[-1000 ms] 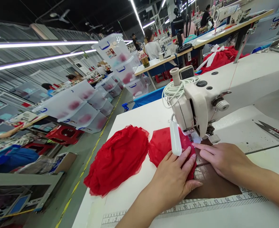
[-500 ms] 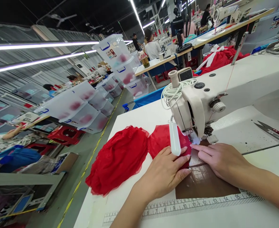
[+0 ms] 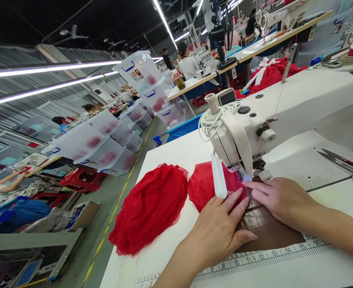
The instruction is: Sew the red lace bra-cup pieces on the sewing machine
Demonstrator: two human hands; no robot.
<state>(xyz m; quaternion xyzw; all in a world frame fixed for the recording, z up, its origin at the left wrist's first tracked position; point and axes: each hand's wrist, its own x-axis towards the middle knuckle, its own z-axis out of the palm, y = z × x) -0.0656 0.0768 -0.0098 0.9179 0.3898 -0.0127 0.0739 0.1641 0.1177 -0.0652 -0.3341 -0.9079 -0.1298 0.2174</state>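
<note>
Under the needle area of a white sewing machine point(image 3: 236, 136) lies a sheer red fabric piece point(image 3: 201, 185). My left hand point(image 3: 220, 228) rests flat on its near edge, fingers stretched out and thumb spread to the right. Beside the presser foot, my right hand point(image 3: 280, 202) lies with its fingers extended; the index fingertip touches the right edge of the fabric. Its thumb is hidden. A gathered red lace bundle point(image 3: 149, 210) sits to the left, meeting the flat piece. The white lever point(image 3: 219, 177) hangs in front of the fabric and covers part of it.
Scissors point(image 3: 343, 162) lie on the machine bed at right. A brown sheet point(image 3: 263, 228) covers the table by the needle, above a printed ruler point(image 3: 245, 262). Stacked clear bins point(image 3: 104, 148) stand beyond the aisle. Other people work at machines in the background.
The fabric under my left hand has shifted slightly right toward the needle. My left hand has moved right and its thumb has spread out. My right hand stays near the presser foot.
</note>
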